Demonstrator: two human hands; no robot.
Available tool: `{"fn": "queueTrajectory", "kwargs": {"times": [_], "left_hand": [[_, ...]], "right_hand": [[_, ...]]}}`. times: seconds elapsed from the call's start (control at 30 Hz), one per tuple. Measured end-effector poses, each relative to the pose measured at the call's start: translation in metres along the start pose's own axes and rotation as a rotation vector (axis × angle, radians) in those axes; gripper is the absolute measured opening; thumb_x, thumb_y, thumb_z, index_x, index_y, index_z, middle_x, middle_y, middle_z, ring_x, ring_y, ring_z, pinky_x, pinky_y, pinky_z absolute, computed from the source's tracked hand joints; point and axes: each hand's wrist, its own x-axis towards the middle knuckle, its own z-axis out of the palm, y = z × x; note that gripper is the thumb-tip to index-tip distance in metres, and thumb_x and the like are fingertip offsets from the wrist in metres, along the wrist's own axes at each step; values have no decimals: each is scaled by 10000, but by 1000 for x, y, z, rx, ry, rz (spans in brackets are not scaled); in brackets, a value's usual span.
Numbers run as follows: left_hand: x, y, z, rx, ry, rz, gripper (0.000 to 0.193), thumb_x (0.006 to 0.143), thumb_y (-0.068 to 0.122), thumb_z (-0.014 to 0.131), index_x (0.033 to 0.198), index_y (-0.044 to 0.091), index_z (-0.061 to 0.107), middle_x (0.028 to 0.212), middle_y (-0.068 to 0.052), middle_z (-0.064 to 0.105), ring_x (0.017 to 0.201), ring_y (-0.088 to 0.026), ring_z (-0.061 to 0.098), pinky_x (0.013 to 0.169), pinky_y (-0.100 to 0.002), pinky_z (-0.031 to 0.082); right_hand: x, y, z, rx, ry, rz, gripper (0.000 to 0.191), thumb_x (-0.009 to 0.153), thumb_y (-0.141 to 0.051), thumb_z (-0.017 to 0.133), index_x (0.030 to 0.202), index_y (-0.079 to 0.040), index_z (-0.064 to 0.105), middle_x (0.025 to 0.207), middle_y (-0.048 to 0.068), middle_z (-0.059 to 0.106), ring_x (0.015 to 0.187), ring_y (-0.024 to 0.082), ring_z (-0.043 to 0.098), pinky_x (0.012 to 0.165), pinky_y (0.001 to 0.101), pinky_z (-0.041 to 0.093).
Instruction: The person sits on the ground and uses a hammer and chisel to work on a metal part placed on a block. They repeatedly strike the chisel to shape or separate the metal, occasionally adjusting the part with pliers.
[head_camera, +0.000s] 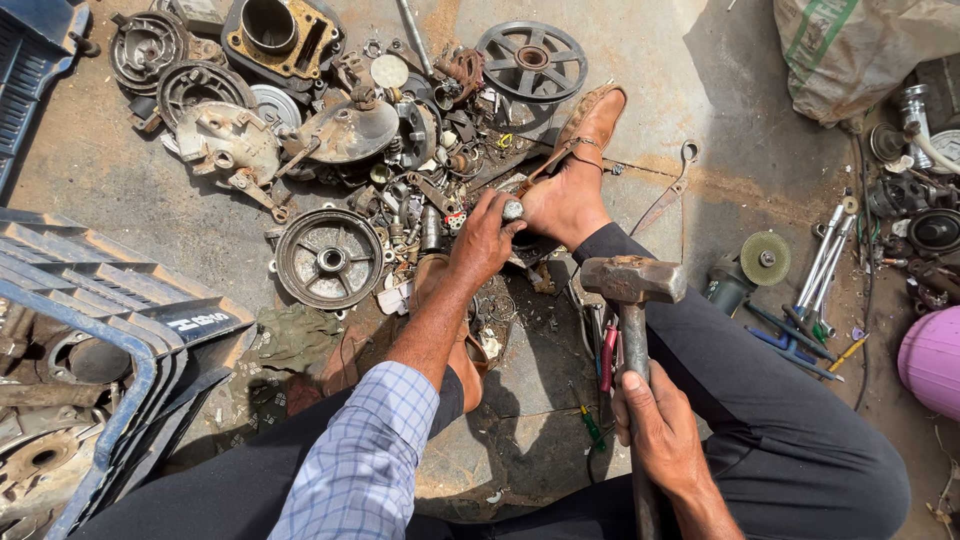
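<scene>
The left hand (485, 240), at the centre of the frame, is closed with its fingertips pinching a small round metal part (512, 210). That part sits just left of the bare foot in a brown sandal (580, 150), at the lower edge of the scrap pile. The right hand (660, 430), at lower centre-right, is wrapped fully around the shaft of a hammer (632, 285), thumb on top; the rusty steel head points up-frame and hangs above the dark trouser leg, apart from the metal part.

Surroundings:
- Concrete floor (720, 90) carries a pile of engine parts across the upper left.
- A ribbed brake drum (329, 258) lies left of the left hand.
- A spoked wheel (531, 60) lies at top centre.
- A green grinding disc (765, 258) and several wrenches (825, 262) lie to the right.
- A pink round object (932, 360) is at the right edge.
</scene>
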Motion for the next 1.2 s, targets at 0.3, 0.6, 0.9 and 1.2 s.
{"fn": "queueTrajectory", "kwargs": {"times": [0.3,0.6,0.9,1.2], "left_hand": [[-5,-2,5,26,33,8,478,964,242,692,1345,24,503,1237,-194,539,1002,-346,681,775,-445,614],[-2,7,3,23,-27,-18,514,950,152,706,1392,-11,500,1248,-191,572,1059,-359,669,868,-456,570],[9,16,-4,41,-85,23,559,953,215,754,1403,-11,511,1377,-254,546,1252,-400,581,1032,-470,502],[18,12,-8,13,-153,-43,457,958,148,709,1358,15,534,1198,-208,585,1131,-359,627,978,-468,520]], "right_hand": [[-10,5,-2,1,-13,-17,457,1018,-467,459,939,-35,585,597,18,511,471,107,498,425,285,440],[18,52,49,12,-134,284,414,1013,-462,542,899,-65,560,640,22,530,502,113,511,466,311,451],[57,81,103,-7,-208,373,393,1005,-415,622,930,-30,585,628,18,537,500,114,511,470,312,443],[75,80,122,63,-197,305,363,1019,-400,582,972,-40,579,644,16,549,508,103,498,469,305,431]]}}
